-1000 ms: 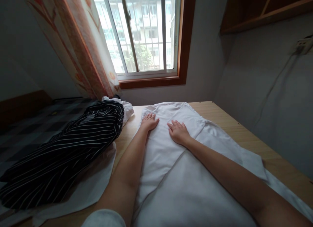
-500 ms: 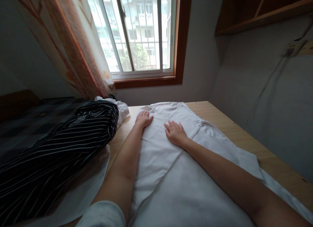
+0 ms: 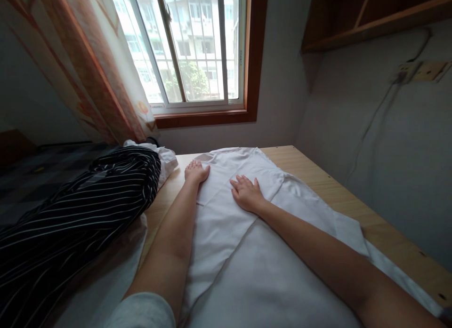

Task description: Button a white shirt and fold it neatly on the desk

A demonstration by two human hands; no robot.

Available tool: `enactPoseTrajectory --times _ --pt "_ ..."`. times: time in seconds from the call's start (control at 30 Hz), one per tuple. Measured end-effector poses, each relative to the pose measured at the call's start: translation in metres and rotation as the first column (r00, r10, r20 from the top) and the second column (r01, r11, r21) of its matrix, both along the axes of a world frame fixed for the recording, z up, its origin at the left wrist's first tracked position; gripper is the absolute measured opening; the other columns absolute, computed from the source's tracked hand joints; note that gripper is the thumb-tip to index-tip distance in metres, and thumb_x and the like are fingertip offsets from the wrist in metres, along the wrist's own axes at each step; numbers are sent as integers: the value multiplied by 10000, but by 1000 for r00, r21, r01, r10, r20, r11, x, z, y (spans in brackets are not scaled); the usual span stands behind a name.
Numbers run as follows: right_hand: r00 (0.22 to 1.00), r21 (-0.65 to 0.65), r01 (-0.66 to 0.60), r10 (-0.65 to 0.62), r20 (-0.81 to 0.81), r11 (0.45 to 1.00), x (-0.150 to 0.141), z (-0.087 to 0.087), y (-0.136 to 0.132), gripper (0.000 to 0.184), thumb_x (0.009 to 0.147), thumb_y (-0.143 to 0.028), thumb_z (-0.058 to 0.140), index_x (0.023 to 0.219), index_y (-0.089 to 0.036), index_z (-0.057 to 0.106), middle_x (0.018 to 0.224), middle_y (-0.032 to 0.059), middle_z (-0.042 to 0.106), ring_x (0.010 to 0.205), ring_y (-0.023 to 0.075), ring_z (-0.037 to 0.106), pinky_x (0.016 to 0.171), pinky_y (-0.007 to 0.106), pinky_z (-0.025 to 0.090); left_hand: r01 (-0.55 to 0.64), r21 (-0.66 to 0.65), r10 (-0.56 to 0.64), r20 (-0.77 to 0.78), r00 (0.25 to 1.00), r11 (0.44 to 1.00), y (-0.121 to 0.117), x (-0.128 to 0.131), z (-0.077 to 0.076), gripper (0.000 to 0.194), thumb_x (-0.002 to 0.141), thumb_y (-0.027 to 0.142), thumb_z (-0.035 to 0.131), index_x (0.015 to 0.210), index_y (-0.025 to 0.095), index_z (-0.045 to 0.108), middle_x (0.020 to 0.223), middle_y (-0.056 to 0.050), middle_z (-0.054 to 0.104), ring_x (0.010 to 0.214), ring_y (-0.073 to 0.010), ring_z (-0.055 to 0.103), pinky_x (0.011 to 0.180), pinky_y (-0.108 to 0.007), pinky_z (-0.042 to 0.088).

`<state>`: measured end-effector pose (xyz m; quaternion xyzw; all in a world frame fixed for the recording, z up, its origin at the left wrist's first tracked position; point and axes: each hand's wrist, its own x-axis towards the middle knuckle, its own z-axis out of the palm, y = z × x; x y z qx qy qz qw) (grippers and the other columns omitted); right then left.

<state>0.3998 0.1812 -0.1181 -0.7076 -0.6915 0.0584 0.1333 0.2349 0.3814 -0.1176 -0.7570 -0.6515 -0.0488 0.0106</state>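
Observation:
A white garment (image 3: 219, 243), a shirt by its look, lies spread over the wooden table with a folded edge running slantwise across it. At its far left edge, my left hand (image 3: 197, 172) rests flat on the cloth, fingers stretched toward the window. My right hand (image 3: 246, 192) lies nearer the garment's middle, palm down, with its fingers spread. Neither hand grips anything. On the right, a sleeve-like part (image 3: 348, 231) of the cloth reaches out over the wood. Small wrinkles show around both hands.
Black clothing with white stripes (image 3: 116, 187) is heaped at the left, with white cloth under and behind it. The wooden table (image 3: 328, 191) ends near the right wall. A barred window (image 3: 197, 60) and a patterned curtain (image 3: 88, 60) are ahead; a shelf (image 3: 346, 36) hangs upper right.
The view has turned a little to the right, so everything sits further left. My left hand has slid slightly left on the cloth. My right hand's fingers are spread slightly wider.

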Motion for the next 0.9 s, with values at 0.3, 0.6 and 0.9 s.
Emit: enactPoseTrajectory --times 0.3,0.6,0.9 --pt "987 -103 156 -159 -18 982 38 -4 14 732 970 -623 208 1543 -172 277 1626 97 183 1500 256 105 1200 458 58 -30 14 30 19 999 999 -7 -1 6 764 914 563 255 1517 99 325 1601 -134 255 1473 -290 244 1197 -397 204" --pt "937 -121 350 -348 35 929 106 -12 29 695 977 -595 223 1547 -199 274 1628 78 183 1498 238 124 1204 403 70 -28 -6 29 8 1000 1000 -7 -2 9 738 929 545 241 1526 118 312 1607 -144 235 1483 -272 220 1198 -395 193" --pt "934 -115 357 -351 71 927 124 -14 30 738 968 -611 216 1548 -158 261 1624 103 188 1497 233 125 1204 401 61 -20 -8 20 13 1000 1000 -8 -2 9 746 924 548 236 1524 112 314 1609 -142 229 1480 -284 225 1200 -395 188"
